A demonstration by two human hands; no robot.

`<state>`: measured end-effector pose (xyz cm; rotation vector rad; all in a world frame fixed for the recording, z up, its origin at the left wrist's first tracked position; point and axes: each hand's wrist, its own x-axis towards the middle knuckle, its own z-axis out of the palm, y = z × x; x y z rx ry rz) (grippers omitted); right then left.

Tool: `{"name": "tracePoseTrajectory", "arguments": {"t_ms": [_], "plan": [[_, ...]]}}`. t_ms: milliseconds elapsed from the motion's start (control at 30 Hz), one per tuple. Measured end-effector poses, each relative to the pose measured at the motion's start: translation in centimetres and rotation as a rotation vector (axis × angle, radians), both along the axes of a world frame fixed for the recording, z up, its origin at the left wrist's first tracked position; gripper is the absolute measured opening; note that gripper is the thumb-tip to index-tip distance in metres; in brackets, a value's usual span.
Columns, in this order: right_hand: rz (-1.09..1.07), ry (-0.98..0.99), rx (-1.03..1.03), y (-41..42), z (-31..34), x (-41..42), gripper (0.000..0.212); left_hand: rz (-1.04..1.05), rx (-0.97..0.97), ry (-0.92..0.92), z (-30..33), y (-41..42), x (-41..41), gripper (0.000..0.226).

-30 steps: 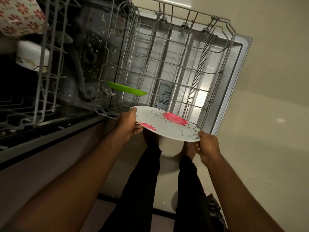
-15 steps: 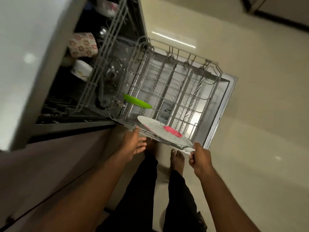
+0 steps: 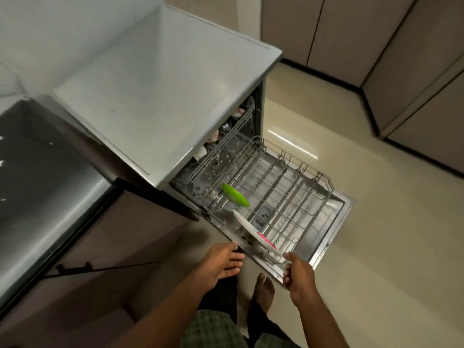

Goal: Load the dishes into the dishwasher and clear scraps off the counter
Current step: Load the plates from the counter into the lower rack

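Note:
The dishwasher's lower rack (image 3: 288, 197) is pulled out over the open door (image 3: 336, 222). A green plate (image 3: 236, 195) stands on edge in the rack's left part. A white plate with a pink flower (image 3: 253, 231) stands tilted in the rack's near row. My right hand (image 3: 297, 272) is at the plate's near rim, which sits between the thumb and curled fingers. My left hand (image 3: 222, 262) hangs with relaxed fingers just off the rack's near left corner and holds nothing.
Cups and bowls sit in the upper rack (image 3: 226, 139) inside the dishwasher. A grey counter (image 3: 155, 91) tops the machine, with a dark steel surface (image 3: 37, 172) to its left. My bare feet stand on the pale floor (image 3: 376, 272). Cabinets (image 3: 376, 59) line the far wall.
The white plate went from both hands down into the rack's near row. My left hand let go and drew back. The view rose and pulled away from the dishwasher.

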<state>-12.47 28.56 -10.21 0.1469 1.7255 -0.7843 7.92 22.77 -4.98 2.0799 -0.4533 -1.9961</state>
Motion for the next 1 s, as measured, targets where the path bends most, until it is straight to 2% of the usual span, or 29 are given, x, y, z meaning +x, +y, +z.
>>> {"name": "tracePoseTrajectory", "arguments": {"t_ms": [200, 533, 733, 1000], "plan": [[0.179, 0.003, -0.12, -2.6, 5.7, 2.6, 0.013, 0.057, -0.125, 0.063, 5.5, -0.3, 2.0, 0.031], [0.584, 0.043, -0.383, -7.7, 12.7, 11.0, 0.019, 0.348, -0.34, 0.083, 11.3, 0.8, 9.1, 0.033], [0.839, 0.025, -0.529, -8.6, 15.6, 21.0, 0.018, 0.521, -0.455, 0.086, 13.5, 2.8, 15.6, 0.032], [1.18, -0.138, -0.653, -6.5, 18.8, 38.2, 0.022, 0.768, -0.635, 0.051, 16.6, 8.0, 29.5, 0.036]]}}
